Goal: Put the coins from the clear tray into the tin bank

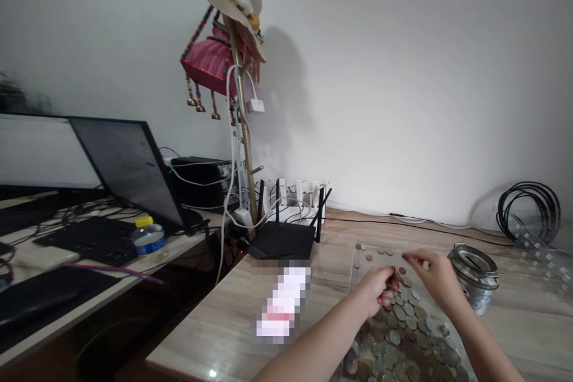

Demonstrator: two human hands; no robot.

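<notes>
Many loose coins, silver and brassy, lie spread on a clear sheet on the wooden table. Over their upper part, my left hand is closed with curled fingers, and what looks like a coin's edge shows between them. My right hand is just to its right, thumb and fingertips pinched on a small dark coin near the top of the spread. A metal tin with a slotted lid and wire clasp stands upright to the right of my right hand. A few coins lie apart at the sheet's far edge.
A black router with raised antennas stands at the table's back left, near a blurred-out bright rectangle. Coiled black cable leans on the wall. A monitor and a yellow-capped bottle occupy the left desk.
</notes>
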